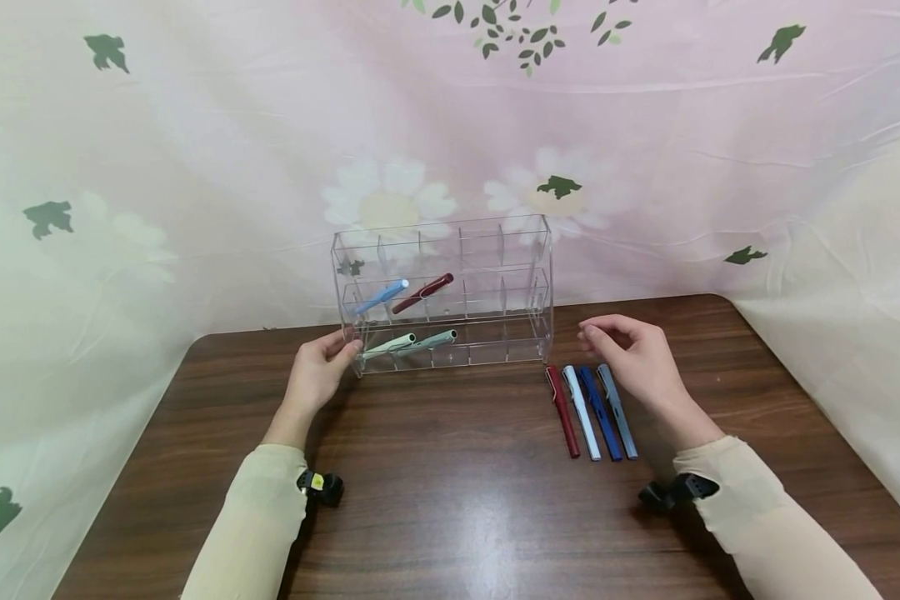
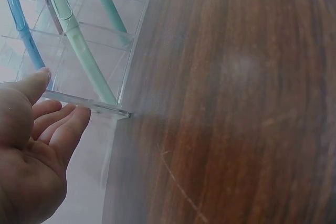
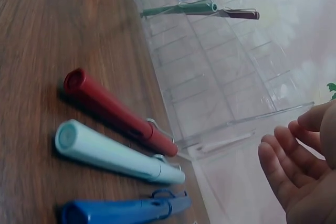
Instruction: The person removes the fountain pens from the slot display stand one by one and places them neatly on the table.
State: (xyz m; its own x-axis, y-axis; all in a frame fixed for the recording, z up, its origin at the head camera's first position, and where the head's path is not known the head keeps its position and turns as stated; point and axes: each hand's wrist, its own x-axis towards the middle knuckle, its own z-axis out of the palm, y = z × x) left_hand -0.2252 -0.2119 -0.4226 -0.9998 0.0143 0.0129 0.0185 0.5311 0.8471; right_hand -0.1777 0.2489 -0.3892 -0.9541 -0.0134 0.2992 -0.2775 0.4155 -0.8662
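Note:
My left hand grips the left end of a clear tiered pen rack, the thumb and fingers on either side of its side wall. In its upper tier lean a light blue pen and a dark red pen. The lower tier holds a pale green pen and a darker green pen. Beyond the rack's right end, my right hand hovers with loosely bent fingers, holding nothing. Just below it lie a red pen, a pale blue pen, a dark blue pen and a grey-blue pen.
The brown wooden table carries the rack near its back edge. A flower-printed cloth hangs close behind and along both sides. Each wrist wears a small black camera.

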